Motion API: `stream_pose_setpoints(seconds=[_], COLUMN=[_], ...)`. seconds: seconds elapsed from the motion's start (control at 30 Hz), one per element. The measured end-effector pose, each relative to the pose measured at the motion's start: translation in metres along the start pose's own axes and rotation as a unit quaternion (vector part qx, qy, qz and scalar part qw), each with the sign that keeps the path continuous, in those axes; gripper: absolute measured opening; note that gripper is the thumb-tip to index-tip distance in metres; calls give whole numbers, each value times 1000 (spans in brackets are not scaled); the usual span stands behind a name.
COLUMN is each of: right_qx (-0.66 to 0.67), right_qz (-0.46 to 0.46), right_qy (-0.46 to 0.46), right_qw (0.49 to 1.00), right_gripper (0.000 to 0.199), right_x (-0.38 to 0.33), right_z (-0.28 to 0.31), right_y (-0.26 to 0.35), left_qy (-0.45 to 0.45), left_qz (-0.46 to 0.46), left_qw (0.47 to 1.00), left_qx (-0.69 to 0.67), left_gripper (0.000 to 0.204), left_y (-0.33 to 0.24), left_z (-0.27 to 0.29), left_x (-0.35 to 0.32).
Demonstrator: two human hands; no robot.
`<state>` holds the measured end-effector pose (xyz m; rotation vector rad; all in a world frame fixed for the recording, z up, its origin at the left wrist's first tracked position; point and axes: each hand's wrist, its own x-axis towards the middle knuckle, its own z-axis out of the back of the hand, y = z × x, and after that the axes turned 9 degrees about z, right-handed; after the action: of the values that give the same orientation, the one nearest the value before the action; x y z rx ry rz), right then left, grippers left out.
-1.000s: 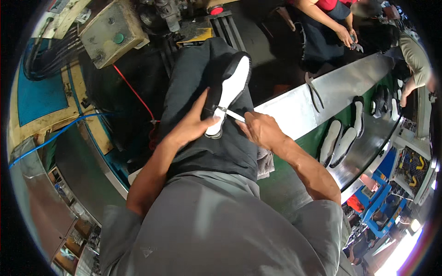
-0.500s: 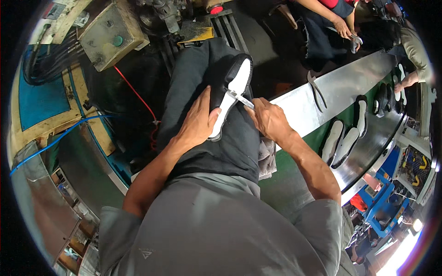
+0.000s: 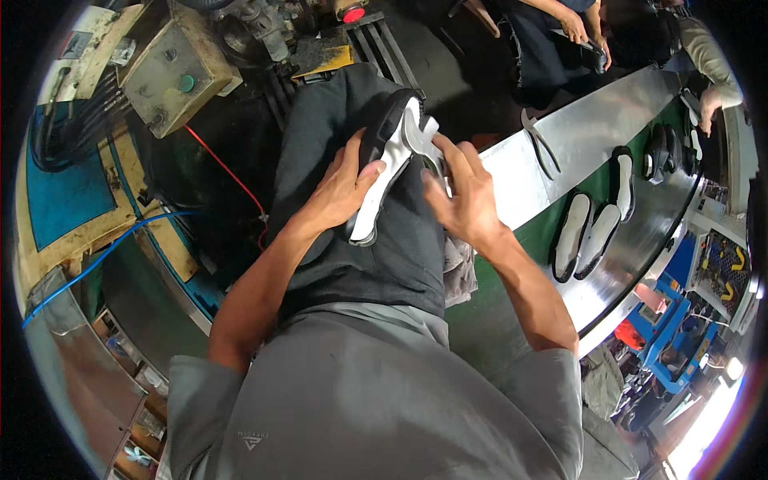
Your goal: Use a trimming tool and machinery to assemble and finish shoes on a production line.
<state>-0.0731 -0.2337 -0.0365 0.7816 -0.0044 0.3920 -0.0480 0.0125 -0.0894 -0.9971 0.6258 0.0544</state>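
Note:
Across my thigh lies a black shoe upper (image 3: 374,204) with its white sole side facing up and its toe pointing away from me. My left hand (image 3: 340,188) is closed round its left side, the thumb pressing on the white surface. Grey metal pincers (image 3: 418,138) are in my right hand (image 3: 468,196). Their broad head lies over the right edge of the shoe near the toe, and the handles are partly hidden by my fingers. Blur hides whether the jaws grip the edge.
To the right, a second pair of pincers (image 3: 541,146) lies on a metal ledge (image 3: 588,120). Several shoes, one a white-soled shoe (image 3: 573,236), stand on a green belt (image 3: 504,296). A co-worker's hands (image 3: 588,36) hold a tool at the upper right. A control box (image 3: 172,76) stands at the upper left.
The pincers have moved from the middle of the shoe up toward its toe and turned, their head now broader in view. My right hand has shifted its fingers. My left hand still holds the shoe.

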Motion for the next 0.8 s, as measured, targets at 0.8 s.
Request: stream_pose_setpoints(seconds=[0.8], right_qx=[-132], right_qz=[-60], right_qy=[196], right_qw=[970], right_gripper=[36], right_x=[-15], right_z=[-40], right_y=[-40], left_qy=[52], left_qz=[43], left_qw=[993], left_qx=[-96], left_gripper=[111], left_y=[9], left_z=[17], left_x=[14])
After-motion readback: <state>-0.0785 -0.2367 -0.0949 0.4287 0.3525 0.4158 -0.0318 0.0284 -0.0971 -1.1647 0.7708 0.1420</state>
